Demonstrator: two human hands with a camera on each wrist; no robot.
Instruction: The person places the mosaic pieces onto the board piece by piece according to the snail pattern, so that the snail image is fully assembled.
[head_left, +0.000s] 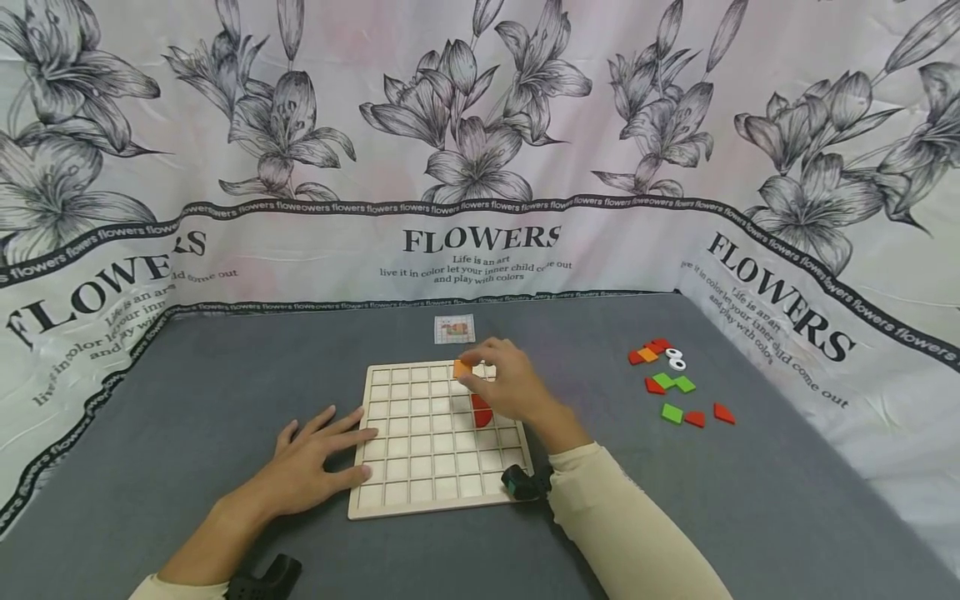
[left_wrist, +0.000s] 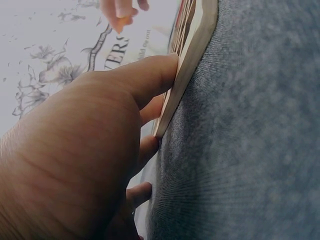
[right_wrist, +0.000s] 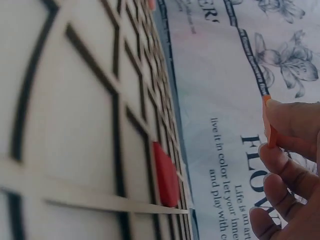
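A wooden grid board (head_left: 420, 446) lies on the grey cloth. My left hand (head_left: 318, 458) rests at its left edge with spread fingers; in the left wrist view the thumb (left_wrist: 150, 75) touches the board's side. Above the board's far right part, my right hand (head_left: 506, 383) pinches an orange tile (head_left: 462, 368) between thumb and fingers. The right wrist view shows this orange tile (right_wrist: 270, 122) edge-on, held off the board. A red piece (head_left: 482, 411) sits in the grid beneath the right hand, partly hidden by it in the head view.
A small printed picture card (head_left: 453, 329) lies behind the board. To the right are scattered loose pieces: green tiles (head_left: 672, 413), red pieces (head_left: 723, 413), an orange tile (head_left: 647, 355) and white rings (head_left: 677, 365). A flower-print curtain (head_left: 480, 283) borders the table.
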